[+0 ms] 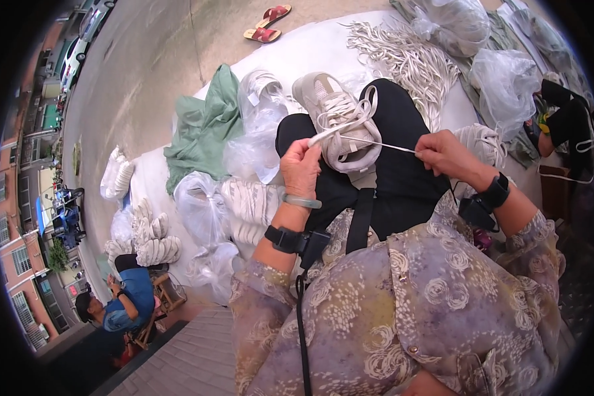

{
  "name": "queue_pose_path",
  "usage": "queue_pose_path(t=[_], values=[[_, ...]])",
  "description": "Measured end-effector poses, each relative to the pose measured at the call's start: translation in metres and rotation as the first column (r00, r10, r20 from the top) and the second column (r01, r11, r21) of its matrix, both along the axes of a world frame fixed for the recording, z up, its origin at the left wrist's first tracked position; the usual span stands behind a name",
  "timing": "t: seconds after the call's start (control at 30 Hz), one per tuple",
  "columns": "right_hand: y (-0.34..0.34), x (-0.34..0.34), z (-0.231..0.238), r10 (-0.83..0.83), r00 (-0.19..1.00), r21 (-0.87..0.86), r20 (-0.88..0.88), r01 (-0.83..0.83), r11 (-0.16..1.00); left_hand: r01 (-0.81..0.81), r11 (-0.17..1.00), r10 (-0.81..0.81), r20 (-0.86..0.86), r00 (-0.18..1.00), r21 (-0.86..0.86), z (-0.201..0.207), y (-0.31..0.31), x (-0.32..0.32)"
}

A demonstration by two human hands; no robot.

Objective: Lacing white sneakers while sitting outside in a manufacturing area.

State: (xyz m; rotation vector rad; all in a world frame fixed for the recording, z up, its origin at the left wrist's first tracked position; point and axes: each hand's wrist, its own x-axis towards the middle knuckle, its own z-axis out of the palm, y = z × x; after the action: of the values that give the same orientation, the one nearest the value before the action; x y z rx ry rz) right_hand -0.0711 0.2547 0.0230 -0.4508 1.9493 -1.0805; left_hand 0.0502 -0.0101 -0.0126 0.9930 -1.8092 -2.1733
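Observation:
A beige and white sneaker [340,119] rests on my lap between my black-trousered thighs, its toe pointing away from me. White laces criss-cross its front and form a loose loop near the tongue. Left of the shoe's opening, my left hand [300,165] pinches a lace [369,142] between thumb and fingers. My right hand [445,157] grips the lace's other stretch, out to the right above my thigh. Between the two hands the lace runs nearly straight across the shoe.
A heap of loose white laces [409,66] lies on the white sheet ahead. Clear plastic bags [204,204], a green cloth [208,125] and bundled pale shoes [251,201] are at left. More bags [505,89] sit at right. Another person [129,300] sits at far left; red sandals [267,25] lie beyond.

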Motion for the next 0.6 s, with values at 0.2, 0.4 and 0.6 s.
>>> queue_pose_path(t=[0.2, 0.4, 0.6], values=[[-0.027, -0.007, -0.010, 0.197, 0.640, 0.051, -0.743, -0.240, 0.969, -0.126, 0.310, -0.269, -0.214, 0.939, -0.942, 0.024, 0.002, -0.016], [-0.068, -0.001, -0.018, -0.071, 0.683, -0.215, -0.727, -0.128, 0.968, 0.117, 0.011, -0.361, 0.105, 0.927, -0.993, 0.016, 0.045, -0.038], [-0.076, 0.000, -0.028, 0.016, 0.622, -0.101, -0.783, -0.153, 0.983, 0.167, -0.024, -0.336, 0.165, 0.927, -0.986, 0.003, 0.047, -0.046]])
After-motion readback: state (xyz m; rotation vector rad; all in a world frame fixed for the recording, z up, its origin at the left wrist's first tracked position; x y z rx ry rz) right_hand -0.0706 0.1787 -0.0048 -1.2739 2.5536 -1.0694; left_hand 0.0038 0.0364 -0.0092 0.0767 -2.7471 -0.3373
